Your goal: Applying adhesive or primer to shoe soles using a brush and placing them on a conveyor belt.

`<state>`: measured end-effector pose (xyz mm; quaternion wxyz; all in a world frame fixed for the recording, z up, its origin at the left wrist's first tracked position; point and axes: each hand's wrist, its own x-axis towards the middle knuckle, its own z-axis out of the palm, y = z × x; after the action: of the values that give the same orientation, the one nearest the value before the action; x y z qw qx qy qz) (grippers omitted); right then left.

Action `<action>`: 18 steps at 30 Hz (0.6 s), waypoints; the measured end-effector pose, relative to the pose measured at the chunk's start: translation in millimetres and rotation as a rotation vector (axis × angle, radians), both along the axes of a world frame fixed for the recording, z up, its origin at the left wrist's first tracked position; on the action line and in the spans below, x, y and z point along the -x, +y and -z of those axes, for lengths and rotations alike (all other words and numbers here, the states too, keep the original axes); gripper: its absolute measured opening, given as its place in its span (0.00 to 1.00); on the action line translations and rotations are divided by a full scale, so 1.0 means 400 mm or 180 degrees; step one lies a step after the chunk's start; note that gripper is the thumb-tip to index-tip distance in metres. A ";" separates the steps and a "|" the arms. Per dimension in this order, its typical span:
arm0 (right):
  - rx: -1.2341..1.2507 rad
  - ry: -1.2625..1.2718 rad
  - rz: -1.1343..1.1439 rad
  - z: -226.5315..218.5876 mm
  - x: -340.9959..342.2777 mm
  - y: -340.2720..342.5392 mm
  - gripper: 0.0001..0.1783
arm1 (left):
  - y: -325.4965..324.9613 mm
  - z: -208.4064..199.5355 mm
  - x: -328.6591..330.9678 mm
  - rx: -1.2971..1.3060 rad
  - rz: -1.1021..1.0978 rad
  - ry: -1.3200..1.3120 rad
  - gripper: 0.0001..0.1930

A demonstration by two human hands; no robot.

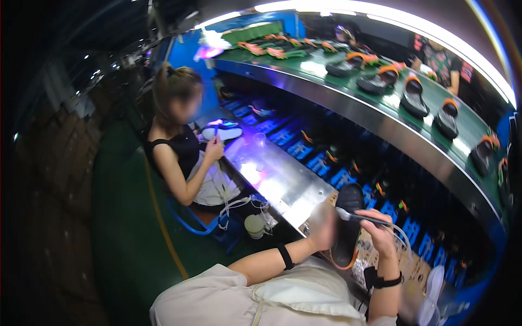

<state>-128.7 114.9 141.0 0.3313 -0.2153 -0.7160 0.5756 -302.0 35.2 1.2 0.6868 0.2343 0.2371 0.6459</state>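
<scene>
My left hand [324, 234], partly smeared, grips a black shoe [346, 243] from its left side. The shoe is tilted up, with its black ribbed end at the top and an orange edge at the bottom. My right hand [380, 230] holds a dark pen-shaped tool with a pale tip [353, 216] between thumb and fingers. Its tip lies across the shoe, though I cannot tell whether it touches. A thin pale tube or cord [408, 239] curves down beside that hand.
Ahead, a raised green conveyor [321, 76] carries several black and orange shoes. Beneath it runs a row of blue holders [299, 149]. A co-worker [174, 146] sits at left by the metal table [283, 182], holding a shoe [222, 131]. A white tub [254, 226] stands below.
</scene>
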 end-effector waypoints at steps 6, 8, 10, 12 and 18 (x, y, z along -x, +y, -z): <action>-0.0965 -0.0147 0.0794 0.001 0.032 -0.008 0.12 | 0.033 -0.051 0.002 0.0005 0.0091 0.0085 0.36; -0.1054 -0.0397 0.0022 -0.030 0.019 -0.001 0.13 | 0.046 -0.063 0.027 -0.0276 -0.0303 0.0102 0.36; -0.0062 0.0051 0.0219 -0.018 0.010 -0.006 0.12 | 0.051 -0.080 0.046 -0.0261 -0.0230 0.0053 0.36; -0.0291 0.0055 0.0985 -0.026 0.037 -0.017 0.11 | 0.057 -0.101 0.058 -0.0239 -0.0120 -0.0061 0.35; -0.0552 0.0025 -0.0094 -0.049 0.014 -0.060 0.11 | 0.064 -0.165 0.081 -0.0214 -0.0321 0.0016 0.39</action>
<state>-134.1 91.0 160.7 0.3430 -0.1728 -0.7649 0.5171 -334.5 60.9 67.1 0.6446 0.2467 0.2286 0.6866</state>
